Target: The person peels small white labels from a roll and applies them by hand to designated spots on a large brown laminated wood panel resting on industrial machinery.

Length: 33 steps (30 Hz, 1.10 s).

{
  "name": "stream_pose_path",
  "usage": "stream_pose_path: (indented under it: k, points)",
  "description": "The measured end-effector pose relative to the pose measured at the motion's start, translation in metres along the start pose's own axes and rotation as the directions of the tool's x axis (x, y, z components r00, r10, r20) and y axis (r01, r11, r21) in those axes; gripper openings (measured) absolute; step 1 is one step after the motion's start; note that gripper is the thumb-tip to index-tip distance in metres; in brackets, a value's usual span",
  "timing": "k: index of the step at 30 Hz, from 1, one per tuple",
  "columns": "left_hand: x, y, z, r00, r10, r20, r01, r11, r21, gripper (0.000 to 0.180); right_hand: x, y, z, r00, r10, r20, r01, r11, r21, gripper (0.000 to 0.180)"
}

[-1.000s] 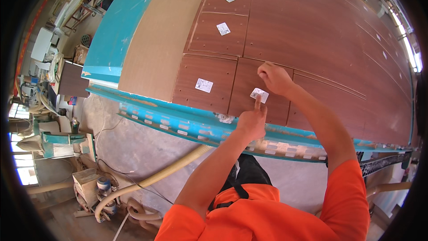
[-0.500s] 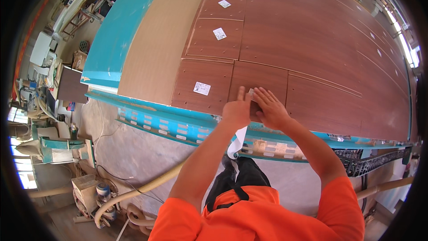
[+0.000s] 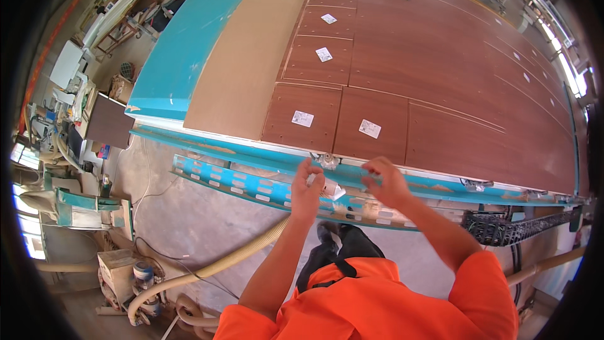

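Observation:
My left hand (image 3: 306, 194) is in front of the table's near edge, its fingers closed on a strip of white labels (image 3: 336, 191) that sticks out to its right. To the right of the strip, my right hand (image 3: 388, 184) hangs with fingers bent and apart, nothing visible in it. Both hands are off the panels. Just beyond them lies a reddish-brown wood panel (image 3: 389, 145) bearing a white label (image 3: 370, 128). The panel on its left carries another label (image 3: 302, 118). Several labelled smaller panels (image 3: 324, 54) lie farther back.
The cut brown sheet (image 3: 434, 56) covers most of the turquoise machine bed (image 3: 220, 12), beside a bare tan board (image 3: 245, 56). A slotted turquoise rail (image 3: 264, 192) runs along the near side. A ribbed hose (image 3: 239, 258) and cables lie on the floor at left; a black cable chain (image 3: 503, 230) is at right.
Both hands have come off the panel and drawn back toward me. The label that my right hand was pressing now shows flat on the panel. My view has shifted slightly.

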State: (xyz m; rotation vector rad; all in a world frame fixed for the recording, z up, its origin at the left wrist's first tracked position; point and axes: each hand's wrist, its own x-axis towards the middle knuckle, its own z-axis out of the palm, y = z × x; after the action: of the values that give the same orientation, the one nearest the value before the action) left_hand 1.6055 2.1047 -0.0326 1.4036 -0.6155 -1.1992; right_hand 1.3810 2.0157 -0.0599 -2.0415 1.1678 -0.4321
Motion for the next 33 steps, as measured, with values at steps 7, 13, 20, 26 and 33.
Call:
stream_pose_path:
  k: [7, 13, 20, 26, 33]
  points:
    - [-0.047, 0.009, 0.014, 0.925, 0.373, 0.076, -0.375, 0.927, 0.013, 0.051, -0.063, -0.123, 0.019, 0.951, 0.07, -0.301, 0.028, 0.95, 0.31, 0.019]
    - [-0.085, 0.016, 0.04, 0.909, 0.374, 0.184, -0.353, 0.925, -0.138, 0.048, -0.099, -0.135, 0.003, 0.876, 0.096, -0.473, 0.111, 0.914, 0.391, 0.01]
    - [-0.106, 0.003, 0.066, 0.934, 0.356, 0.042, -0.342, 0.92, -0.191, 0.043, -0.131, -0.111, -0.045, 0.863, 0.456, -0.22, 0.016, 0.41, 0.912, 0.013]
    - [-0.115, 0.001, 0.121, 0.853, 0.185, 0.488, -0.11, 0.978, -0.178, 0.037, -0.152, -0.06, -0.085, 0.911, 0.384, -0.153, -0.048, 0.465, 0.884, 0.022]
    - [-0.126, -0.019, 0.228, 0.91, 0.137, 0.392, -0.097, 0.988, -0.121, 0.018, -0.182, 0.025, -0.166, 0.961, 0.216, -0.173, -0.031, 0.706, 0.707, 0.012]
